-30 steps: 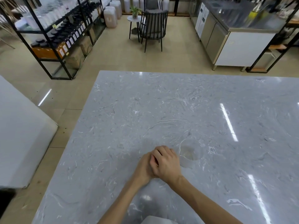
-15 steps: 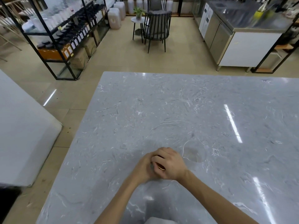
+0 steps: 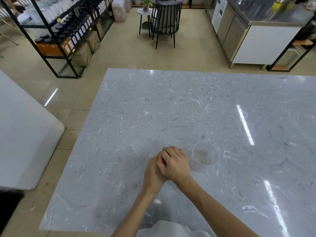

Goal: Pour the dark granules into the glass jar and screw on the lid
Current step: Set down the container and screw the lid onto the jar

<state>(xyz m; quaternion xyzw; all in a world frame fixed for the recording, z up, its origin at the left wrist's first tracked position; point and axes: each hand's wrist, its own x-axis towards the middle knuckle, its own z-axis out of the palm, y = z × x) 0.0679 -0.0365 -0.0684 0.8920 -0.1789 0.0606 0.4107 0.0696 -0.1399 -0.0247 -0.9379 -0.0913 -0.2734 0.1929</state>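
I see the right hand (image 3: pixel 174 164) closed over the left hand (image 3: pixel 153 171), both clasped around a small object, mostly hidden; only a gold edge shows. A clear plastic cup (image 3: pixel 204 158) stands just right of them on the grey marble table (image 3: pixel 171 108)

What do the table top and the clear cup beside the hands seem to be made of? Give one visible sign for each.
Table top: polished marble or look-alike stone; grey with white veins and sharp light reflections. Clear cup: see-through plastic or glass, cannot tell which; the veining shows through its wall.
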